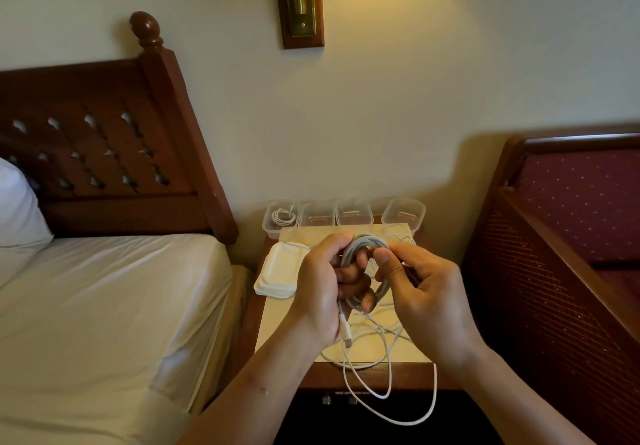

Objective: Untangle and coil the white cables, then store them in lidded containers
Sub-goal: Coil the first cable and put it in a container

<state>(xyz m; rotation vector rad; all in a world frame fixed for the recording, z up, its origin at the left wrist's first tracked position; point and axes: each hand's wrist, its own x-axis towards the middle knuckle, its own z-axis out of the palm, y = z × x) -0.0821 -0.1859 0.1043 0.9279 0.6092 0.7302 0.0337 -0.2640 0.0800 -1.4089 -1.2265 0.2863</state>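
The left grip (322, 282) is closed round a coil of white cable (365, 240), with the fingers curled through the loops and the thumb over the top. It holds the coil in the air above the middle of the table (277, 327). The right grip (426, 292) pinches the same coil at its right side, thumb pressed on the strands. A plug (346, 335) hangs below the left palm. The loose cable (367, 385) lies in slack loops on the front of the table and droops over its front edge.

Four clear tubs stand along the back edge. The left tub (282, 218) holds a small coiled cable, and the right tub (405, 214) looks empty. A stack of lids (277, 273) sits by the left edge.

The cable looks light, soft and springy, so the loops would likely spring apart if let go. The best hold is probably across all the strands at one spot, and the slack may snag at the table's edge.
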